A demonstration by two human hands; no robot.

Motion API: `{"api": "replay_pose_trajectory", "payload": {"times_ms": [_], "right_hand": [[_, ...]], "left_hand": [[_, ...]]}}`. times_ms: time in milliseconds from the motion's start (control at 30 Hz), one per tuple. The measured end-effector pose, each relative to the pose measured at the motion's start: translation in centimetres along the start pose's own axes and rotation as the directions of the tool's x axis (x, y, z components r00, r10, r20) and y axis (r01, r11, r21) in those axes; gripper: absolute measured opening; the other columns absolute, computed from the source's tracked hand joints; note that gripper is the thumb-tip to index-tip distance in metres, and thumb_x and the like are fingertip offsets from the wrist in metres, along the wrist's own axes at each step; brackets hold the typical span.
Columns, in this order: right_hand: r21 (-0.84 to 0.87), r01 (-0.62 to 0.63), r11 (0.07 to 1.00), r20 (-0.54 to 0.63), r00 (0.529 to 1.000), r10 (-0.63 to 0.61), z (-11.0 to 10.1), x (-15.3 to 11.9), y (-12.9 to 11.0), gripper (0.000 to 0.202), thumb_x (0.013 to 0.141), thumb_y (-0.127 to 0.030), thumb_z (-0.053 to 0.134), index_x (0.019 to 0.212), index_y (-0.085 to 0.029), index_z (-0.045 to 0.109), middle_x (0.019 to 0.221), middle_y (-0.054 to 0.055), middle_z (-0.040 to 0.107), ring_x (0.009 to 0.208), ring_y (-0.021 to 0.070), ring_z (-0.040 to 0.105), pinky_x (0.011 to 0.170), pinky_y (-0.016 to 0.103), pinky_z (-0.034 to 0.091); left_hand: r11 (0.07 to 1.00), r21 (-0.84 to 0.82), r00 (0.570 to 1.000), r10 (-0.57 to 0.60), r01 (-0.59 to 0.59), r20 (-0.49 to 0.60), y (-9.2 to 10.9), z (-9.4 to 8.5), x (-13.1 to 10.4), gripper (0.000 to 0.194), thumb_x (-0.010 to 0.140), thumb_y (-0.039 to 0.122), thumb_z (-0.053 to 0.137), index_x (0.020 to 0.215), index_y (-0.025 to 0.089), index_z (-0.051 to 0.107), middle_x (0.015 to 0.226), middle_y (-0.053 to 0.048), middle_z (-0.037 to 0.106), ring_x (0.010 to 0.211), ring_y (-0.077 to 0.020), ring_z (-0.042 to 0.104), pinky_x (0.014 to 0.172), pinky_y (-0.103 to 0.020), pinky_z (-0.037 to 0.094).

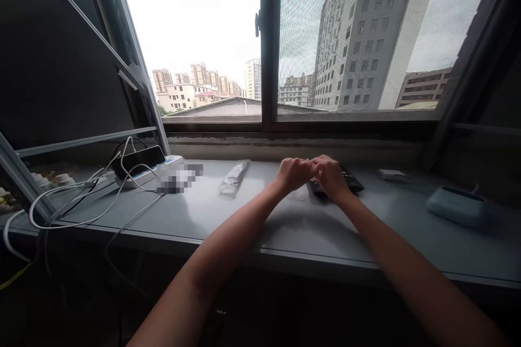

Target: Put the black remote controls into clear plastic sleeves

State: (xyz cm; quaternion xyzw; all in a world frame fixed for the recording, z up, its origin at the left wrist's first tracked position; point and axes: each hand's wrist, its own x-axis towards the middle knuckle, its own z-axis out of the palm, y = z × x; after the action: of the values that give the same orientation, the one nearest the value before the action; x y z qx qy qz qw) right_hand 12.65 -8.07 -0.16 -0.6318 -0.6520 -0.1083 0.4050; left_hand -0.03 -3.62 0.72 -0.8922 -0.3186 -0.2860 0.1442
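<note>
My left hand (293, 173) and my right hand (331, 176) meet above the grey desk, their fingers curled and touching or almost touching. Whatever they pinch, if anything, is hidden behind the fingers. Partly covered by my right hand is a flat black device (353, 182), perhaps with buttons; its kind is unclear. A clear plastic piece (299, 194) lies beneath my left hand. Further left rests a long item in a shiny, crinkled plastic wrapper (235, 177).
At left, a black phone-like device (140, 161) leans by a white power strip (173, 160), with tangled white cables (81, 222). To the right are a small white box (391, 174) and a blue-grey rounded case (456, 206). A window (269, 38) stands behind the desk (228, 219).
</note>
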Motion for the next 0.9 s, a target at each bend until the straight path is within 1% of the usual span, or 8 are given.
{"api": "replay_pose_trajectory", "payload": {"times_ms": [100, 200, 267, 400, 500, 633, 767, 900], "right_hand": [[0.094, -0.059, 0.994, -0.029, 0.998, 0.062, 0.0, 0.1, 0.2, 0.025, 0.075, -0.009, 0.045, 0.077, -0.014, 0.069, 0.08, 0.008, 0.067, 0.071, 0.0187, 0.061, 0.069, 0.028, 0.045], [0.241, -0.152, 0.958, -0.032, 0.986, 0.164, 0.1, 0.3, 0.1, 0.019, 0.073, -0.009, 0.049, 0.077, -0.015, 0.067, 0.083, 0.008, 0.069, 0.076, 0.0203, 0.065, 0.071, 0.03, 0.05], [0.351, -0.228, 0.908, -0.002, 0.97, 0.244, 0.3, 0.3, 0.0, 0.016, 0.074, -0.009, 0.05, 0.076, -0.016, 0.064, 0.086, 0.009, 0.07, 0.072, 0.0194, 0.066, 0.066, 0.03, 0.053], [0.452, -0.31, 0.837, 0.006, 0.939, 0.344, 0.6, 0.4, 0.1, 0.01, 0.076, -0.009, 0.052, 0.074, -0.018, 0.057, 0.085, 0.008, 0.069, 0.064, 0.0181, 0.067, 0.061, 0.03, 0.055], [0.392, -0.333, 0.858, 0.01, 0.934, 0.358, 0.8, 0.4, 0.4, 0.01, 0.078, -0.012, 0.055, 0.073, -0.02, 0.053, 0.074, 0.005, 0.067, 0.056, 0.017, 0.065, 0.059, 0.029, 0.053], [0.219, -0.329, 0.919, 0.013, 0.942, 0.334, 0.7, 0.4, 0.7, 0.016, 0.078, -0.023, 0.064, 0.069, -0.022, 0.051, 0.069, 0.003, 0.065, 0.054, 0.0167, 0.061, 0.057, 0.028, 0.047], [0.022, -0.263, 0.965, -0.036, 0.964, 0.263, 0.4, 0.2, 0.4, 0.021, 0.076, -0.023, 0.065, 0.065, -0.023, 0.047, 0.068, 0.002, 0.063, 0.067, 0.0198, 0.061, 0.06, 0.027, 0.04], [-0.03, -0.209, 0.977, -0.034, 0.978, 0.208, 0.2, 0.0, 0.0, 0.019, 0.079, -0.018, 0.061, 0.07, -0.023, 0.045, 0.07, 0.001, 0.061, 0.067, 0.0189, 0.059, 0.06, 0.026, 0.036]], "left_hand": [[0.997, -0.043, 0.997, -0.064, 0.066, 0.052, 1.3, -0.1, -0.1, 0.041, 0.097, 0.036, 0.038, 0.082, 0.018, 0.072, 0.082, -0.01, 0.072, 0.082, -0.0228, 0.068, 0.071, -0.029, 0.047], [0.979, -0.095, 0.98, -0.17, 0.18, 0.104, 1.2, -0.2, -0.1, 0.044, 0.098, 0.043, 0.035, 0.092, 0.02, 0.072, 0.087, -0.01, 0.072, 0.086, -0.023, 0.068, 0.073, -0.029, 0.048], [0.964, -0.112, 0.965, -0.228, 0.243, 0.132, 0.9, -0.3, 0.0, 0.051, 0.097, 0.051, 0.032, 0.094, 0.019, 0.071, 0.089, -0.01, 0.072, 0.088, -0.0234, 0.068, 0.074, -0.029, 0.048], [0.956, -0.124, 0.95, -0.236, 0.264, 0.206, 0.3, -0.2, 0.2, 0.064, 0.095, 0.061, 0.027, 0.08, 0.018, 0.072, 0.086, -0.011, 0.071, 0.087, -0.0242, 0.067, 0.075, -0.029, 0.047], [0.953, -0.14, 0.952, -0.239, 0.268, 0.192, 0.3, 0.0, 0.2, 0.06, 0.096, 0.058, 0.027, 0.085, 0.018, 0.071, 0.085, -0.01, 0.071, 0.086, -0.0234, 0.068, 0.075, -0.029, 0.047], [0.972, -0.075, 0.968, -0.21, 0.222, 0.135, 0.7, 0.3, 0.0, 0.043, 0.099, 0.039, 0.031, 0.1, 0.017, 0.068, 0.088, -0.01, 0.072, 0.085, -0.0234, 0.068, 0.072, -0.03, 0.048], [0.985, 0.048, 0.977, -0.171, 0.166, 0.126, 1.1, 0.1, -0.3, 0.039, 0.095, 0.031, 0.037, 0.092, 0.012, 0.071, 0.087, -0.015, 0.071, 0.087, -0.0265, 0.069, 0.071, -0.031, 0.049], [0.985, 0.08, 0.98, -0.163, 0.154, 0.115, 1.4, -0.3, -0.2, 0.037, 0.093, 0.03, 0.04, 0.092, 0.012, 0.072, 0.086, -0.015, 0.07, 0.088, -0.0266, 0.069, 0.072, -0.032, 0.049]]}}
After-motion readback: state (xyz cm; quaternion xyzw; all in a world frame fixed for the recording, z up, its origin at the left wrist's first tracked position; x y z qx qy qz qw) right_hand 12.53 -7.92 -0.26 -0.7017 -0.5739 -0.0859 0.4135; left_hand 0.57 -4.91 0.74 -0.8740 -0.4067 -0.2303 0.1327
